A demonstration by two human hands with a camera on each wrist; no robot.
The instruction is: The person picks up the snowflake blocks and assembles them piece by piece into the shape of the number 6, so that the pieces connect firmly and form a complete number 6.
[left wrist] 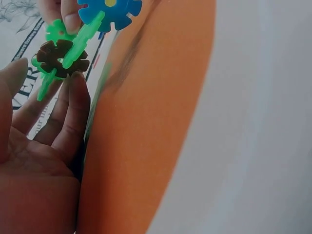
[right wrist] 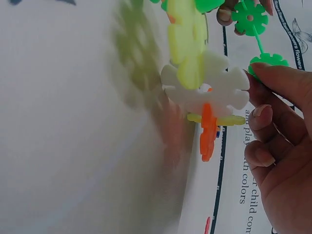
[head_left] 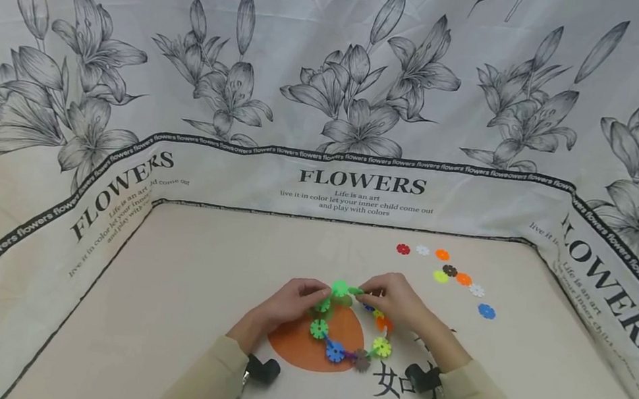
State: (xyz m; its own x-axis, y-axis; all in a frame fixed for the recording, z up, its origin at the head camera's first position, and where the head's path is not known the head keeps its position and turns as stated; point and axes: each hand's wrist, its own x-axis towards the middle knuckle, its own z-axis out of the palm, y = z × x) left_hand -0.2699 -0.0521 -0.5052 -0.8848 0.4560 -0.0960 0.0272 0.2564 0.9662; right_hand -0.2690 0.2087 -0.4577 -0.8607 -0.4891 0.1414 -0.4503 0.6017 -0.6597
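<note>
A ring-shaped chain of notched, flower-like plastic discs (head_left: 335,352), mixed in colour, is held up at the centre of the frame, slightly below the middle, partly in front of a flat orange printed circle (head_left: 298,353) on the pale table cover (head_left: 190,290). Its upper part is held between the left hand (head_left: 294,302) and the right hand (head_left: 399,299). At the upper right of the right wrist view, a bright green notched disc (right wrist: 269,59) is pinched between the right thumb and fingers, and is linked by an edge-on green piece to a second green notched disc (right wrist: 258,22). The chain's green end appears to be gripped by the left fingertips, though exactly which disc is clamped cannot be told. In the same view, a white notched disc (right wrist: 219,92) is seen hanging near the centre, crossed by yellow and orange pieces.

The step in hand is judged to be the joining of discs at the top of the chain; whether the loop is fully closed cannot be told. For the next move, slot seems to need aligning with slot, with steady pressure applied while the neighbouring links are supported. Loose coloured discs (head_left: 463,279) are scattered at the upper right of the head view.
</note>
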